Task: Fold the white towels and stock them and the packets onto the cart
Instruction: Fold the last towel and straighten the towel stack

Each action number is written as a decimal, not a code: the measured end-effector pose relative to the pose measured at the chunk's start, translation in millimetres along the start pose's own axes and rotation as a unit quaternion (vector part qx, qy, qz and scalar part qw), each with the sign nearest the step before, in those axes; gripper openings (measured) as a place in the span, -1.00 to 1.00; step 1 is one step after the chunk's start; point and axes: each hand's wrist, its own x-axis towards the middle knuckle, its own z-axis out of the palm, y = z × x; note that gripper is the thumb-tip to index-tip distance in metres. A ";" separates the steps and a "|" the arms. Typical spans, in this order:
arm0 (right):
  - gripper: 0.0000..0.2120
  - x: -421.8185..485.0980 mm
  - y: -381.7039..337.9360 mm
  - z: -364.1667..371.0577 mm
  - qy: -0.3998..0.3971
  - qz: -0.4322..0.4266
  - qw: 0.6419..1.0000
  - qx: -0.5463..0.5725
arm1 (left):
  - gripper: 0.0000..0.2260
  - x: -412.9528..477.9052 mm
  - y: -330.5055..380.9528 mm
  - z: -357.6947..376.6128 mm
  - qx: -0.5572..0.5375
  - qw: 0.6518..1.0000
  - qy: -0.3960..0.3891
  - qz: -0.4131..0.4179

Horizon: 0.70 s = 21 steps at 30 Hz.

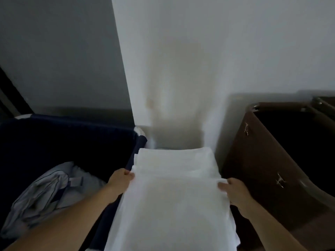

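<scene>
Two hands, left hand [121, 179] and right hand [234, 192], pinch opposite edges of a flat, smooth white towel [174, 205].

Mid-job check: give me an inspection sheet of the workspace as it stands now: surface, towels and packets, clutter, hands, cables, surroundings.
Surface: hidden under the white towels; what carries them cannot be told.
Job's things: top towel spread flat over a towel stack; no packets seen.
Clutter: striped linen crumpled inside the navy bin on the left.
Grippers: left hand pinches the top towel's left edge; right hand pinches its right edge.
Cables: nothing seen.
Surroundings: brown container with metal hooks on the right; pale wall behind, with a brownish stain.
</scene>
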 end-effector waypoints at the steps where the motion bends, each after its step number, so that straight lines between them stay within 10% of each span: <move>1: -0.94 11.0 6.2 5.5 0.003 0.010 1.000 -0.006 | -0.85 11.0 -3.4 12.1 0.016 1.000 -0.002 -0.014; 21: -0.82 73.9 -16.3 31.1 0.161 -0.031 0.986 -0.026 | -0.79 81.9 -5.8 57.5 0.025 0.996 0.073 0.034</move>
